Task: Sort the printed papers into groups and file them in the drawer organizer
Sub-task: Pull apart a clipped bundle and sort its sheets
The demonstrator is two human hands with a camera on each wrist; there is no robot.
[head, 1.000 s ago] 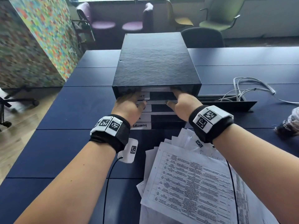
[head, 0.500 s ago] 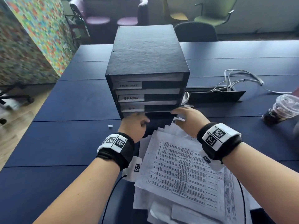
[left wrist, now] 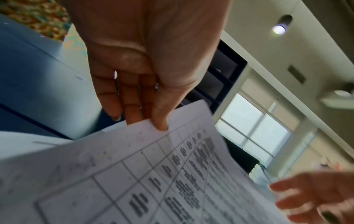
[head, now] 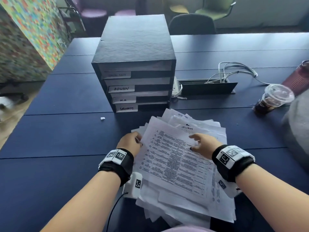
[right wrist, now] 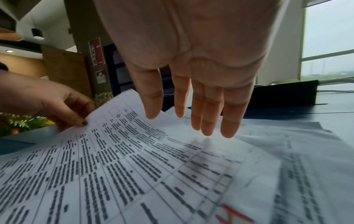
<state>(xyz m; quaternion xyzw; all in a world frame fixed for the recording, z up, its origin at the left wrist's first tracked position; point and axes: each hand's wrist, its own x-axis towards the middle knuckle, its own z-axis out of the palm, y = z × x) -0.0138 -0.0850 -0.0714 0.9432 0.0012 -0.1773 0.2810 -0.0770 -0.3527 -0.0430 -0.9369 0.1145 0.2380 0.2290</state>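
A loose pile of printed papers (head: 184,190) lies on the dark blue table (head: 58,134) in front of me. Its top sheet (head: 173,161) carries a printed table. My left hand (head: 132,144) pinches that sheet's left edge between thumb and fingers (left wrist: 161,121), lifting it slightly. My right hand (head: 200,143) hovers just above the pile with fingers (right wrist: 206,121) straight, holding nothing. Behind the pile stands the black drawer organizer (head: 133,67), its labelled drawers pushed in; two labels read ADMIN and SECURITY.
A plastic cup with a dark drink (head: 272,99) and a maroon bottle (head: 297,77) stand at the right. A cable tray (head: 209,87) with white cables (head: 234,71) sits right of the organizer. A small white scrap (head: 102,118) lies left. Chairs (head: 192,24) stand beyond the table.
Both hands have drawn back from the organizer's drawers to the paper pile. The left hand now pinches the top sheet's edge; the right hand came to hover over the pile.
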